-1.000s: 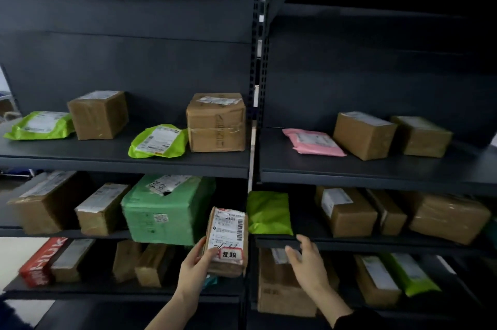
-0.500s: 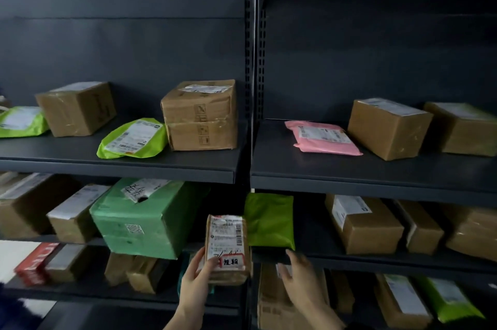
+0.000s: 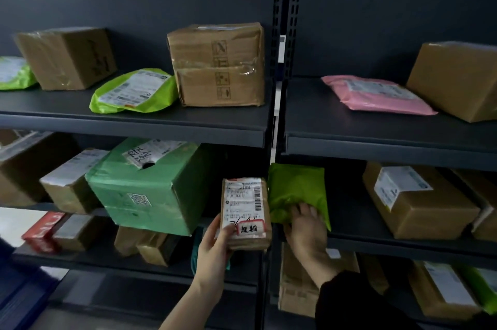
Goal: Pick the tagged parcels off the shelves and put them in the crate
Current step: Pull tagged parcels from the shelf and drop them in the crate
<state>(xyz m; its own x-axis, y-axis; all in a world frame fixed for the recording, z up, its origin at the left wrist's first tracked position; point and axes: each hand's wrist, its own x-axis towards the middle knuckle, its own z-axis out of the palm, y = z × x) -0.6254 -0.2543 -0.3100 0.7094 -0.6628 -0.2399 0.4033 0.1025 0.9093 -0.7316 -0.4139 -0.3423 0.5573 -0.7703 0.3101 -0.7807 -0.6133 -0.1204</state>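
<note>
**Parcel held at the middle shelf, second hand on a green bag**

1. Left hand point(image 3: 215, 246), lower centre of the frame: closed around a small brown parcel point(image 3: 245, 212), thumb across its lower front, fingers behind. The parcel stands upright, label facing the viewer, clear of the shelf surface. A red-bordered tag point(image 3: 248, 228) with handwritten characters sits at the bottom of the label (the characters are legible but small).

2. Right hand point(image 3: 306, 227), just right of the parcel: fingers spread and laid flat on the lower part of a green bag point(image 3: 297, 192). The palm presses the bag; a closed grip is not visible. A dark sleeve point(image 3: 357, 302) covers the forearm at the bottom of the frame.

3. The green bag stands on edge at the left end of the right-hand middle shelf point(image 3: 403, 245), beside the upright post point(image 3: 282, 33) that divides the two bays.

4. Left of the parcel, on the left middle shelf: a large green box point(image 3: 150, 189) overhanging the shelf edge, with brown boxes further left.

5. Upper shelf, left bay: a taped brown box point(image 3: 217, 66), a lime mailer point(image 3: 131, 90), another brown box at upper left. Upper shelf, right bay: a pink mailer point(image 3: 376, 95).

6. Crate: not in frame.
</note>
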